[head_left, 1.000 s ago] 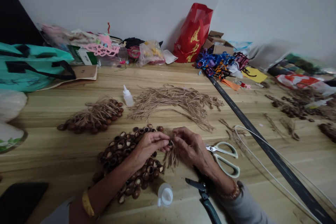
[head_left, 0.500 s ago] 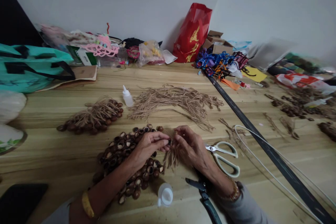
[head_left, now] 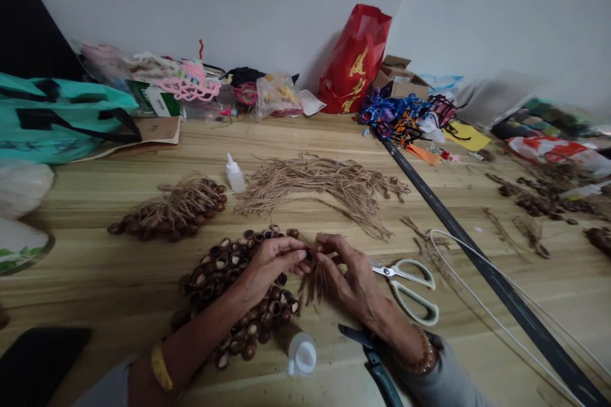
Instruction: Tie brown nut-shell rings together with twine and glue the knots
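**thread_lurker:** Okay, check your hands here. Your left grip (head_left: 272,264) and right grip (head_left: 344,270) are pressed together, fingertips meeting and pinching a small brown nut shell (head_left: 310,255) between them, just above the table (head_left: 95,254). Your fingers hide most of it tbh, so all I can make out is a dark rounded bit.

**knotty_nuts:** Yep, and a tuft of pale twine (head_left: 315,284) hangs down from that pinch, all frayed and hairy at the ends, like a scruffy little tassel. Your left forearm lies across a big heap of hollow nut shells (head_left: 248,350), glossy brown with pale insides.

**thread_lurker:** Right next to your right grip you've got white-handled scissors (head_left: 408,289), and dark-handled snips (head_left: 377,362) sit under your right wrist. There's a small white plastic bottle (head_left: 301,353) between the snips and that heap too.

**knotty_nuts:** Further out, you've got a bunch of nut shells tied with twine (head_left: 167,216) and a long spread of loose twine lengths (head_left: 310,181), with a white dropper bottle (head_left: 235,175) standing upright between them. Behind all that, against the wall, there's a red bag (head_left: 356,57), and a teal bag (head_left: 57,121) sits off to your left.
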`<state>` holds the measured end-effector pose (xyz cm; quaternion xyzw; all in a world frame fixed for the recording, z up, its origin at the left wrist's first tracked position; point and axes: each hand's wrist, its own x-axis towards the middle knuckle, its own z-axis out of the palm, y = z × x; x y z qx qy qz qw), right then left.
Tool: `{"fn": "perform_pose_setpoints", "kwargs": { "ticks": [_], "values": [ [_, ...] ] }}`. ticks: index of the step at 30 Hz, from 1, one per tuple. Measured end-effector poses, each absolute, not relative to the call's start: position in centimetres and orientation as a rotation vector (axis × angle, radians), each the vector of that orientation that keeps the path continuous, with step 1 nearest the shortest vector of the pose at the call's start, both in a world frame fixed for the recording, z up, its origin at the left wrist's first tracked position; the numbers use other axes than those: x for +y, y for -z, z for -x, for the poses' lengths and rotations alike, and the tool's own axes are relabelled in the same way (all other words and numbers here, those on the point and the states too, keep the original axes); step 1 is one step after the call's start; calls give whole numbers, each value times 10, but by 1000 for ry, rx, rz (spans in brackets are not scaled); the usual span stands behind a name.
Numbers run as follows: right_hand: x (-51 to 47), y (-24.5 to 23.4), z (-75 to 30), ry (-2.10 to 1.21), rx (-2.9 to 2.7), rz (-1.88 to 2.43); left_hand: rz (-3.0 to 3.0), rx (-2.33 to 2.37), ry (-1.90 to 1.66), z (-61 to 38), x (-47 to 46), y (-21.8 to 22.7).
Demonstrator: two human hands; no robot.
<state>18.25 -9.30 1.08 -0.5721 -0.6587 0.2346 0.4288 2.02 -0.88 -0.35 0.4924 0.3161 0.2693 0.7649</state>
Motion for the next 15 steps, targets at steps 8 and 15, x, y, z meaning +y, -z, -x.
{"fn": "perform_pose_setpoints", "kwargs": {
  "ticks": [8, 15],
  "values": [
    [-93, -9, -181, -585, -1660, 1419, -1102, 716, -552, -21, -10, 5],
    [-95, -13, -179, -596, -1705, 1429, -1143, 736, -560, -22, -10, 5]
  ]
}}
